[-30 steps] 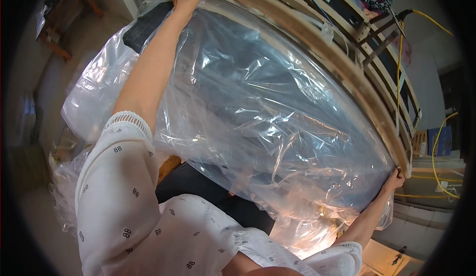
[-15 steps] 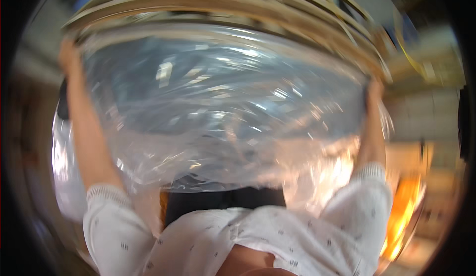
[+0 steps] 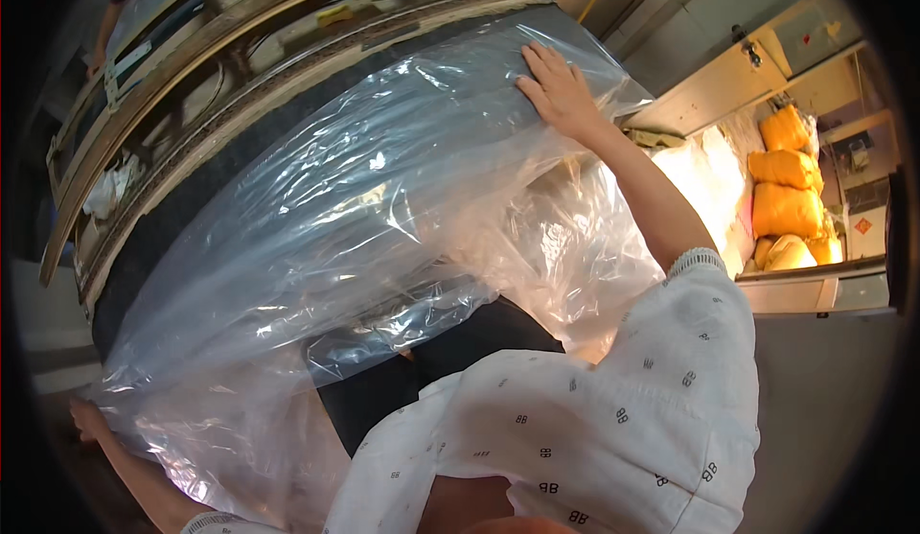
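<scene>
A large clear plastic sheet (image 3: pixel 326 218) lies wrinkled over a dark work surface (image 3: pixel 182 213) and drapes down in front of me. My right hand (image 3: pixel 559 91) rests flat on the sheet near its far right part, fingers spread. At the lower left, my left hand (image 3: pixel 88 421) is closed at the sheet's corner, where the plastic draws together into folds. Its fingertips are partly hidden.
A wooden slatted frame (image 3: pixel 172 93) runs along the surface's far left side. To the right are a wooden cabinet (image 3: pixel 709 93) and stacked orange bundles (image 3: pixel 788 210) in bright light. A person's arm (image 3: pixel 103 35) shows at the far upper left.
Both arms were stretched forward, holding the sheet at its far corners. Now my left hand is low at the near left, my right hand lies flat, and the view has turned.
</scene>
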